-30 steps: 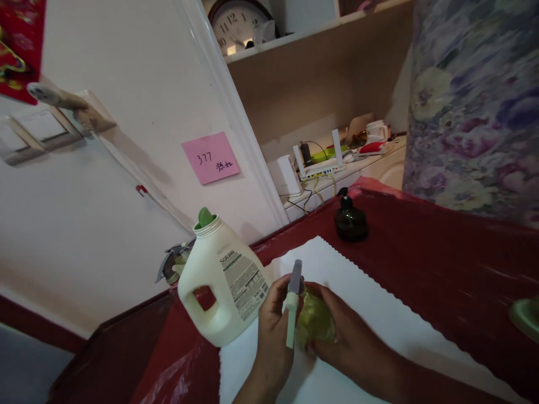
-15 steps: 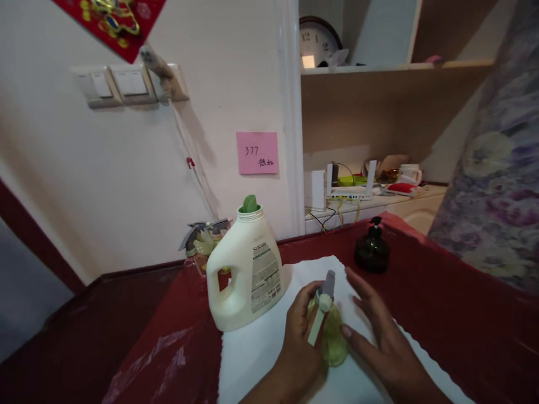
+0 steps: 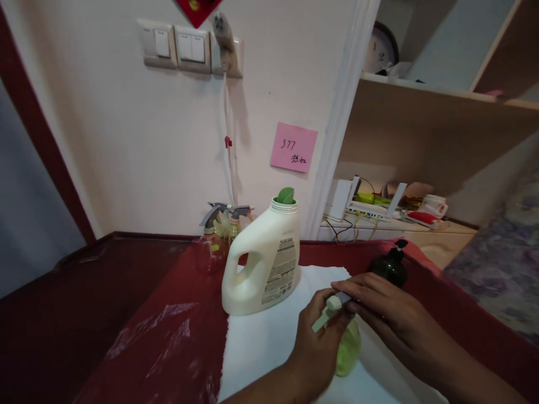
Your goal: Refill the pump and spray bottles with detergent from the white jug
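A yellow-green spray bottle [image 3: 348, 350] stands tilted over a white sheet [image 3: 256, 353]. My left hand [image 3: 311, 342] is wrapped round its upper part. My right hand [image 3: 389, 311] has its fingers closed over the grey end of the spray head, whose pale green trigger [image 3: 322, 321] points to the lower left. Fingers hide much of the head and the bottle's neck. Left of my hands is a cream detergent jug [image 3: 261, 264] with no cap on its threaded neck, and a green piece [image 3: 286, 195] shows in its mouth.
Several spray bottles [image 3: 210, 249] stand behind the jug by the wall. A dark pump bottle [image 3: 393, 266] is behind my right hand. Dark red plastic [image 3: 168, 336] covers the table. A white router [image 3: 370, 210] sits on the shelf at right.
My right hand has moved from beside the bottle onto its spray head and closed there. The head now leans right. My view has swung left, shifting the scene rightward.
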Demonstrator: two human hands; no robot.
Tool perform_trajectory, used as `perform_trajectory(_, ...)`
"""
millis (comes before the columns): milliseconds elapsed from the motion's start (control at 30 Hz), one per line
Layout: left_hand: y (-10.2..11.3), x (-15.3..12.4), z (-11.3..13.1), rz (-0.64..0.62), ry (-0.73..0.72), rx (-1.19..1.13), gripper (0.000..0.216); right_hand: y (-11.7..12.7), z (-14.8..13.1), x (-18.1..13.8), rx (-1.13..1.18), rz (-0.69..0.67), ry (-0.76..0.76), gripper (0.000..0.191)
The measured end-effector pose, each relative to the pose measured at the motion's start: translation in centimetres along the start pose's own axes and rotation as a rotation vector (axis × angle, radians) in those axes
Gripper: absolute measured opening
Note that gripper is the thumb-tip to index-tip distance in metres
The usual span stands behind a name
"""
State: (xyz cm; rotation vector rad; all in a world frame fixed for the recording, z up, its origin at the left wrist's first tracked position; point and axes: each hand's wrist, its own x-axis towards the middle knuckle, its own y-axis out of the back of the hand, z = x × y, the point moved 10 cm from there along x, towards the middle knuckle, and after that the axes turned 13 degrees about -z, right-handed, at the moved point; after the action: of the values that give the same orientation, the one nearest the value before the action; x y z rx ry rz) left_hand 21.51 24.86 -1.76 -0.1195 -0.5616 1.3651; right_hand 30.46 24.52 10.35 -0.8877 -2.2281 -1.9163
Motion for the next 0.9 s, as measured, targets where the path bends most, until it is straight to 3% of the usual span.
perform_trajectory(167,0.0,-0.1,-0.8,0.032,0.043,-0.09,0.037,0.0,-0.1,-0.2,0.017,0.068,-0.024,0.031)
perform_trajectory(467,-0.6,0.4,1.1,0.122,0.058,-0.1,0.041,-0.3,-0.4,-0.6,-0.179,0.176,-0.107,0.027)
perform_trajectory(600,-0.1,0.3,0.7,0.188,0.105,-0.044,0.046,-0.6,-0.2,-0.8,-0.242,0.181,-0.151,0.026)
perform_trajectory(900,0.3,0.3,0.9,0.163,0.092,0.196,0.037,-0.5,0.3,-1.2,-0.275,0.182,-0.249,0.025)
